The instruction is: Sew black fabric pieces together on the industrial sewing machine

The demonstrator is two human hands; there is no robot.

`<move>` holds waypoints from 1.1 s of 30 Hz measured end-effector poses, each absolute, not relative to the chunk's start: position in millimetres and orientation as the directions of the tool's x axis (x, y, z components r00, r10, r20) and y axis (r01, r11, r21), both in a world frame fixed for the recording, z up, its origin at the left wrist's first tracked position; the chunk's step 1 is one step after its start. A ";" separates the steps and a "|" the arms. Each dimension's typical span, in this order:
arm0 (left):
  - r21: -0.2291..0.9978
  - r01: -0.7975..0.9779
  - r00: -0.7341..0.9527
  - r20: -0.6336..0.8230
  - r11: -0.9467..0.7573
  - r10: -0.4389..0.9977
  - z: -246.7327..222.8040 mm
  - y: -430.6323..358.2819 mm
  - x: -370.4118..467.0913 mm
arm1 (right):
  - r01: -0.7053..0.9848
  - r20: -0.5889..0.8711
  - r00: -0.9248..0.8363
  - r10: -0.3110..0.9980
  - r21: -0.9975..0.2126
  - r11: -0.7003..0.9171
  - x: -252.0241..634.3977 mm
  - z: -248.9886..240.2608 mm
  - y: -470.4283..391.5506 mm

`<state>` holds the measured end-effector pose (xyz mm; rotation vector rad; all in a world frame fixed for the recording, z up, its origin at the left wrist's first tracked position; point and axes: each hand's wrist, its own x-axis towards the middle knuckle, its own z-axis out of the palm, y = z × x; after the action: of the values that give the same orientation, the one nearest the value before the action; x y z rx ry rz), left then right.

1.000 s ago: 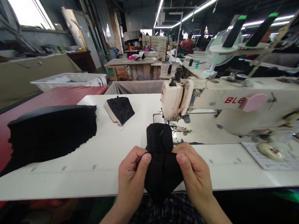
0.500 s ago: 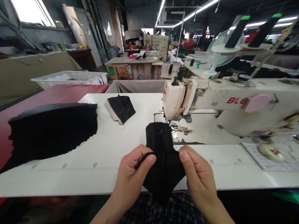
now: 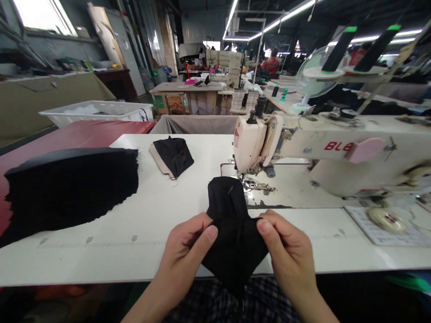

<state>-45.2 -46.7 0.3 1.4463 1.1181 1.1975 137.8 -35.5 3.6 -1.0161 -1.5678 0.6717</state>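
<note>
A piece of black fabric [image 3: 234, 247] is stretched between my two hands at the front edge of the white sewing table [image 3: 134, 262]. My left hand [image 3: 187, 249] pinches its left side between thumb and fingers. On the opposite side, my right hand [image 3: 287, 247] grips the fabric the same way. The far end of the cloth lies flat on the table just left of the sewing machine's needle area, with a pale thread end on it. Its lower point hangs over the table edge above a plaid garment [image 3: 201, 311].
The sewing machine [image 3: 290, 143] stands to the right, thread cones [image 3: 340, 51] above it. Left lies a large black fabric piece [image 3: 76, 188]; a smaller dark piece with a beige edge [image 3: 172, 156] sits farther back. A white plastic bin [image 3: 97, 112] is behind. A pale oval object [image 3: 386, 219] rests at right.
My left hand has shifted slightly left, drawing the fabric wider and flatter; the edge that was folded by the left thumb no longer stands up. The view has shifted slightly.
</note>
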 end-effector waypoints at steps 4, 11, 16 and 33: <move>0.915 0.310 0.059 0.252 -0.258 0.966 -5.9 -51.4 -42.9 | 0.375 0.579 -0.042 0.814 -0.746 0.550 139.1 2.5 -34.4; 0.344 0.799 0.186 0.639 -0.494 0.747 53.4 -45.3 -85.4 | 0.336 0.666 0.025 0.746 -0.708 0.621 93.6 -17.4 -47.3; 0.463 0.596 0.672 0.161 -0.656 0.723 64.7 50.9 -91.9 | -0.204 0.133 -0.155 0.979 -0.974 0.100 58.7 -43.6 -57.1; 0.582 0.712 0.487 -0.004 -0.394 0.873 -35.1 153.5 -5.0 | 0.470 0.362 -0.773 0.520 -0.223 0.854 197.5 -44.9 61.4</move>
<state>-5.0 153.5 -35.1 2.2181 1.3046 0.4130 197.5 61.4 -44.9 -0.7323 -2.6136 0.1662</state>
